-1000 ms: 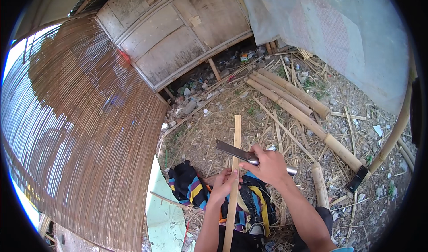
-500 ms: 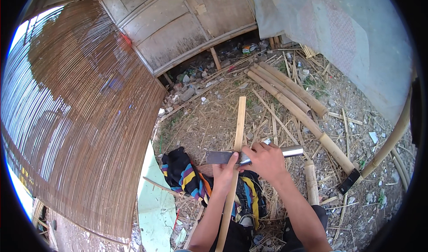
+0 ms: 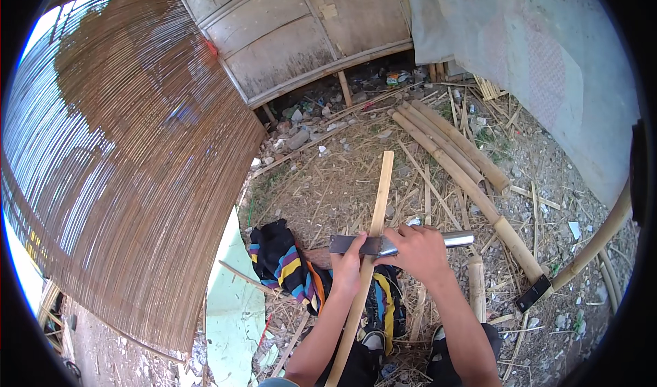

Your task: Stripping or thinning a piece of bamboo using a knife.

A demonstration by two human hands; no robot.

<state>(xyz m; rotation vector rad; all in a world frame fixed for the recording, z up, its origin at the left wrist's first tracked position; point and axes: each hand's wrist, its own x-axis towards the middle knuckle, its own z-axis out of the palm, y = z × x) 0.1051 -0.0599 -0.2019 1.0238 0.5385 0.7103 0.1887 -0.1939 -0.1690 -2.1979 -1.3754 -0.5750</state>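
A long split bamboo strip (image 3: 384, 188) slants up and away from between my legs. Across it lies a knife with a broad dark blade (image 3: 344, 244) and a shiny metal tube handle (image 3: 460, 238). My right hand (image 3: 419, 253) is closed round the handle close to the blade. Beside the strip, my left hand (image 3: 348, 274) is closed on it, with the thumb pressed over the blade; its other fingers are mostly hidden. Below my hands, a dark cloth with coloured stripes (image 3: 291, 267) is bunched on the ground.
Bamboo poles (image 3: 445, 156) lie at the far right, with a black phone-like object (image 3: 534, 292) at their near end. A slatted bamboo screen (image 3: 157, 202) stands left beside a pale green sheet (image 3: 235, 312). A panelled wall (image 3: 274, 45) closes the back. Bamboo scraps litter the ground.
My hands and the knife have shifted slightly right in the picture, and the strip leans more to the right. The whole view has moved a little as well.
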